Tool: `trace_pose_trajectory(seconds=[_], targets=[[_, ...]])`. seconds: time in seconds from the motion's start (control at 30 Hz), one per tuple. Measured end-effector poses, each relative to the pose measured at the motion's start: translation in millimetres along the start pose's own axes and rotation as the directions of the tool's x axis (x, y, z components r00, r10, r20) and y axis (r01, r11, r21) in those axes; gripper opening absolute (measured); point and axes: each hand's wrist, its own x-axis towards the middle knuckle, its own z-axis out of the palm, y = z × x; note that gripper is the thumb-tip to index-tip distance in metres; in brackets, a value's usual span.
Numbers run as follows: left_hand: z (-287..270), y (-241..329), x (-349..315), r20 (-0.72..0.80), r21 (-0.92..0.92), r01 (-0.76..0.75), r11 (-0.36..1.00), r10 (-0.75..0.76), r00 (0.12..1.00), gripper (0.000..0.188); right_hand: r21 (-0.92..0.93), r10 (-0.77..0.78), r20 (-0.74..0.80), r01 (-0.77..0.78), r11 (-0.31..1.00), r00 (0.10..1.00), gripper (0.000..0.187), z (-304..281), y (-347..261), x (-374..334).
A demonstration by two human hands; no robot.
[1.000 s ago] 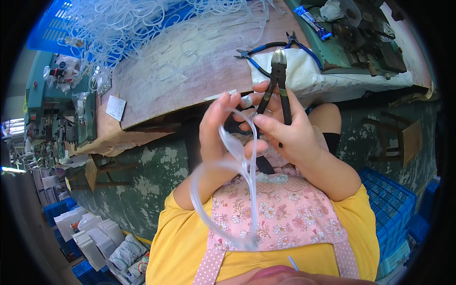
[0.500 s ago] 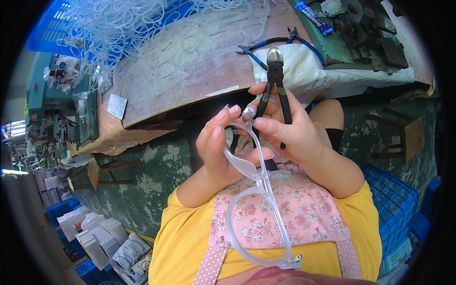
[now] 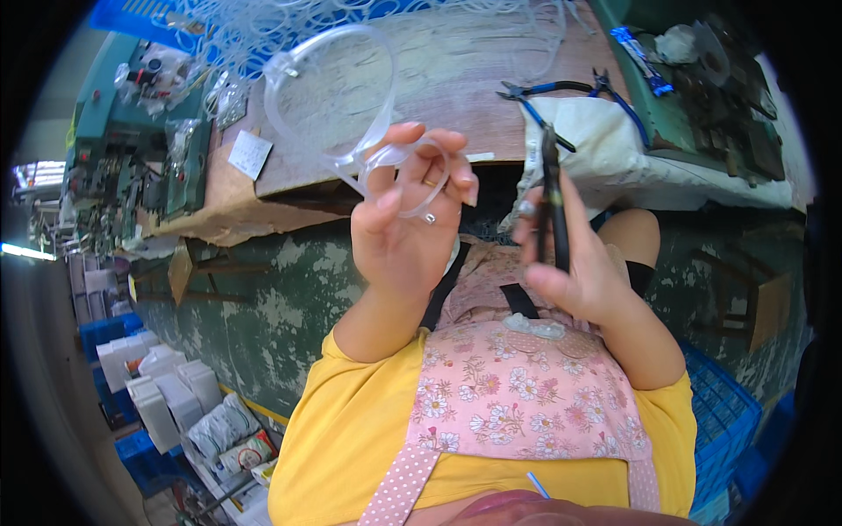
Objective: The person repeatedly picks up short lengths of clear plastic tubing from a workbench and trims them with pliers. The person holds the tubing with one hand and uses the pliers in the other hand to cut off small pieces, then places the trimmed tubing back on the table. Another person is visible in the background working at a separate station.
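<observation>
My left hand is raised before the bench edge, palm toward me. Its curled fingers hold a translucent plastic frame made of two joined loops. The larger loop sticks out over the bench top, while the smaller one lies around the fingers. In my right hand, a pair of dark-handled diagonal cutters stands upright with the jaws up. The cutters are apart from the frame. Whether their jaws are closed is hard to see at this angle.
Clear plastic pieces heap up around a blue basket on the bench. Two blue-handled cutters lie by white cloth. Green machines flank the bench. A blue crate stands at right.
The frame has swung up and left in my left hand, away from my chest to over the bench. My right hand with the cutters has moved right and down, parting from the left.
</observation>
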Motion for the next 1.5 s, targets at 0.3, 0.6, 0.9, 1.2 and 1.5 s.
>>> trace_pose_trajectory(seconds=[0.3,0.6,0.9,1.2,1.5], targets=[[-4,6,1,0.321,0.305,-0.239,0.922,0.137,0.937,0.047,-0.783,-0.610,0.194,0.496,0.376,0.768,0.064,6,-31,-19],[-3,9,0,0.303,0.247,-0.130,0.960,0.051,0.952,0.044,-0.805,-0.509,0.260,0.475,0.356,0.820,0.055,8,-42,-17],[-6,7,3,0.333,0.248,-0.115,0.962,0.027,0.943,0.048,-0.821,-0.511,0.258,0.465,0.332,0.820,0.063,8,-47,-17],[-9,5,5,0.345,0.212,-0.095,0.973,0.017,0.938,0.052,-0.852,-0.357,0.252,0.381,0.360,0.899,0.063,8,-51,-22],[-7,5,3,0.333,0.246,-0.142,0.959,0.054,0.941,0.052,-0.847,-0.347,0.250,0.378,0.375,0.904,0.066,11,-52,-22]])
